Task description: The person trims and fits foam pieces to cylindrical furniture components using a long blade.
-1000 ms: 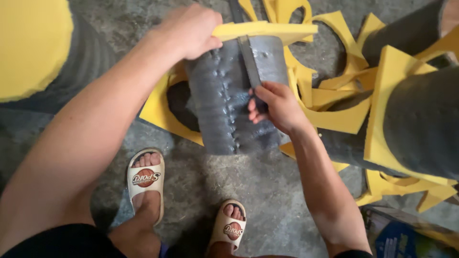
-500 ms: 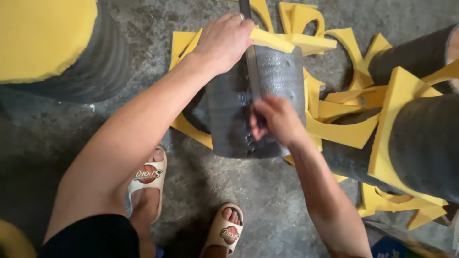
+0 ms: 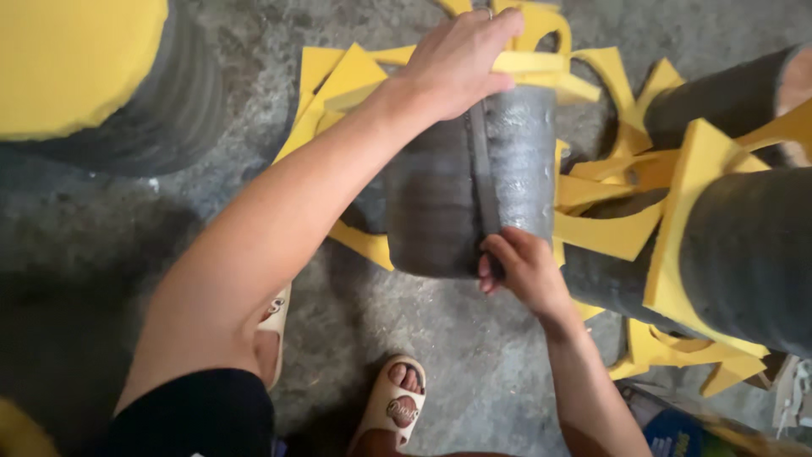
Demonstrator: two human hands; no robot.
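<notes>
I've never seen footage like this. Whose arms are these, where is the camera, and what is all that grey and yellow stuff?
The camera sits on a person's head and looks down, so you see their own arms and sandalled feet. The left hand grips the top of a grey roll with a yellow edge. The right hand pinches a strip along the roll's seam near its lower end. Yellow foam offcuts lie on the concrete floor, and more grey rolls with yellow ends lie around.

A single head-worn camera looks steeply down from close above, facing the concrete floor (image 3: 101, 228). The wearer's sandalled feet (image 3: 397, 402) sit near, the grey foam roll (image 3: 465, 186) farther off.
</notes>
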